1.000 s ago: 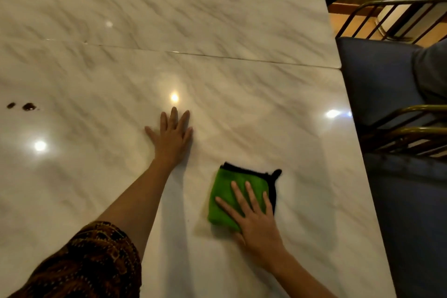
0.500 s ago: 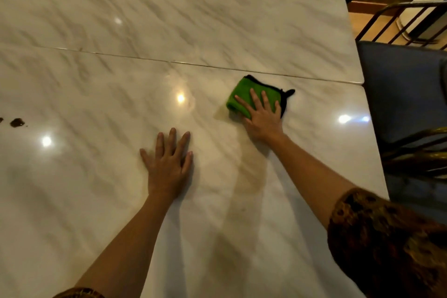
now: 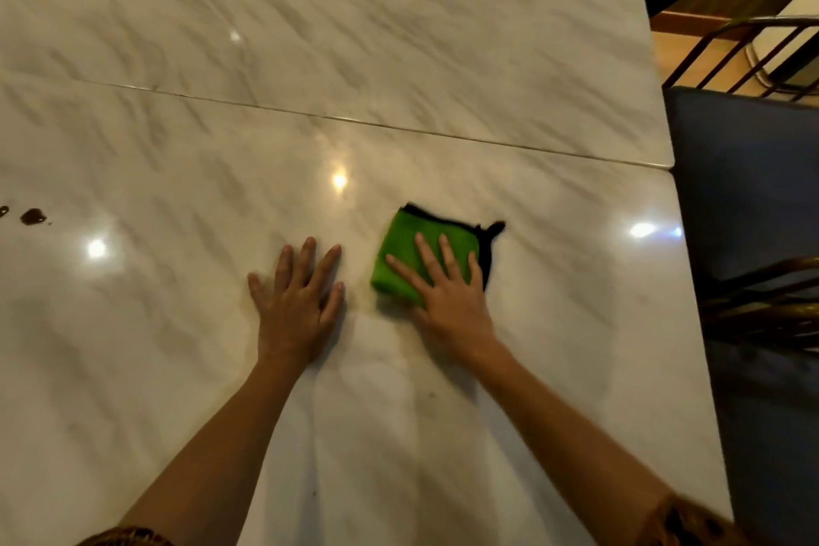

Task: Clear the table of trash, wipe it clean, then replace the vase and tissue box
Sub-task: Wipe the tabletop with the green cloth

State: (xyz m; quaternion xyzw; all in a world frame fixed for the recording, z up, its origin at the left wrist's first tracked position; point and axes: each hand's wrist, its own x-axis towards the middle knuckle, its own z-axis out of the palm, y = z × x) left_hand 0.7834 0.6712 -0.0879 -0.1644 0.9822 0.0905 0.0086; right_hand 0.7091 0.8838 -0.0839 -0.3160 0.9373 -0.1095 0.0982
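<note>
Wiping seems in hand: the cloth [image 3: 410,244] is pressed under the right hand [image 3: 452,301], fingers [image 3: 426,257] straight, while the left hand [image 3: 297,306] is splayed on the counter [image 3: 399,35]. Dark spots [image 3: 33,216] should be wiped next.

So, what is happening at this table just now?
A person is wiping the marble table. The right hand presses flat on a folded green cloth near the middle of the near slab. The left hand rests flat on the bare surface beside it. Some dark spots lie at the far left edge, not yet wiped.
</note>
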